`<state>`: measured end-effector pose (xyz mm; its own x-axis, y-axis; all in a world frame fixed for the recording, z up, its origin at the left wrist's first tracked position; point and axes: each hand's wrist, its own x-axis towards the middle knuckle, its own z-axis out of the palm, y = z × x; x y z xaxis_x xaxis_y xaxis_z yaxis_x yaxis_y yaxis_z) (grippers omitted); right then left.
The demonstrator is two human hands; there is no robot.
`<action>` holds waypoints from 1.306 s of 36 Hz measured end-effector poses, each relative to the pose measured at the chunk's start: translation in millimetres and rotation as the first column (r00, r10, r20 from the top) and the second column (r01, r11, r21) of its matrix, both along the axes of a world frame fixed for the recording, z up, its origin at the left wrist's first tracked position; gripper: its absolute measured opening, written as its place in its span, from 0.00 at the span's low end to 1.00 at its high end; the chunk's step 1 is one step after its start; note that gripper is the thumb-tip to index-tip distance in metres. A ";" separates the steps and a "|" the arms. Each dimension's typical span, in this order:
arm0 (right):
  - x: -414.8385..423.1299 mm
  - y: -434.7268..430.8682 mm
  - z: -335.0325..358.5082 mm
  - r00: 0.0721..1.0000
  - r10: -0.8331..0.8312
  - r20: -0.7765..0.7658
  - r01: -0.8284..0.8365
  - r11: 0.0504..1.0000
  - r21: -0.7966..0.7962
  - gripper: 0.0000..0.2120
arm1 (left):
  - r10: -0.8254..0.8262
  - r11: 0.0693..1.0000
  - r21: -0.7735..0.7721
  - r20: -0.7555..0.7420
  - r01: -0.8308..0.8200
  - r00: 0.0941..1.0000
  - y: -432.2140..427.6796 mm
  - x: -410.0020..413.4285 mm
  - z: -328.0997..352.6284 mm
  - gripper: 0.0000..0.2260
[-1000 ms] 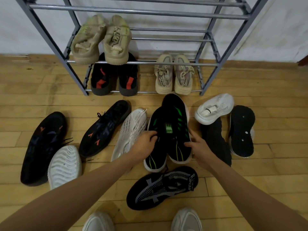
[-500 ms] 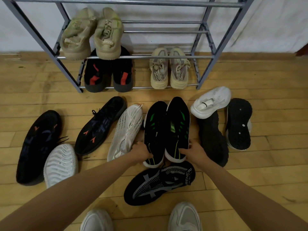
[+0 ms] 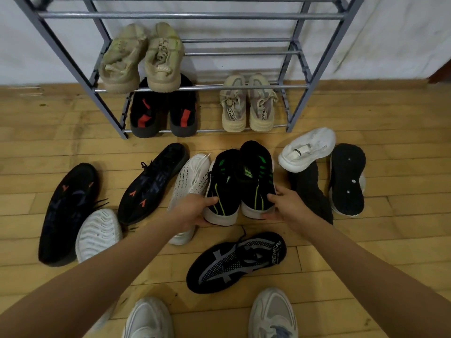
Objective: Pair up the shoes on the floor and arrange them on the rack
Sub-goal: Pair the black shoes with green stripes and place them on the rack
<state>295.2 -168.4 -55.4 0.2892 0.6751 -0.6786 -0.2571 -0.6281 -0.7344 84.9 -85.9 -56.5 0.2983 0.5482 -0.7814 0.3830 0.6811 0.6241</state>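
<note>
Two black shoes with green stripes and white soles stand side by side in the middle of the floor. My left hand (image 3: pixel 192 209) grips the heel of the left green-striped shoe (image 3: pixel 223 184). My right hand (image 3: pixel 284 204) grips the heel of the right green-striped shoe (image 3: pixel 256 176). The grey metal rack (image 3: pixel 207 87) stands against the wall behind them. It holds an olive pair (image 3: pixel 144 57) on the upper bar, a black-and-red pair (image 3: pixel 163 111) and a beige pair (image 3: pixel 247 104) on the bottom level.
Loose on the wooden floor: two black shoes with orange marks (image 3: pixel 68 211) (image 3: pixel 152 181), a white knit shoe (image 3: pixel 191 179), an upturned white sole (image 3: pixel 97 234), a white shoe (image 3: pixel 306 148), two black shoes at right (image 3: pixel 347 179), a black-and-grey shoe (image 3: pixel 236 261). My own white sneakers (image 3: pixel 272 315) stand at the bottom.
Both hands have closed around the heels of the green-striped pair and drawn the two shoes together, heels level; the heels look slightly lifted. The view has tilted a little.
</note>
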 end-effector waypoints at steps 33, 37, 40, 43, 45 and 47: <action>23.1 100.3 99.2 0.889 -0.193 0.415 -0.018 0.891 0.453 0.16 | 0.174 0.819 0.499 0.255 -0.284 0.951 86.8 32.6 97.4 0.10; 41.0 136.9 110.4 0.817 -0.209 0.537 -0.041 0.908 0.416 0.11 | 0.196 0.844 0.434 0.296 -0.314 0.935 120.1 54.0 116.8 0.07; 52.2 158.1 115.9 0.789 -0.198 0.582 -0.073 0.910 0.408 0.11 | 0.248 0.853 0.394 0.271 -0.342 0.930 144.2 70.4 125.8 0.04; 61.3 178.0 117.7 0.781 -0.194 0.594 -0.064 0.921 0.385 0.12 | 0.256 0.863 0.374 0.254 -0.339 0.933 163.9 83.2 127.8 0.07; 66.6 190.1 117.6 0.770 -0.192 0.609 -0.056 0.930 0.364 0.12 | 0.252 0.865 0.373 0.253 -0.334 0.934 173.7 90.9 125.1 0.06; 70.7 200.0 115.2 0.755 -0.186 0.629 -0.061 0.935 0.350 0.13 | 0.261 0.859 0.381 0.248 -0.341 0.933 181.2 96.8 120.3 0.05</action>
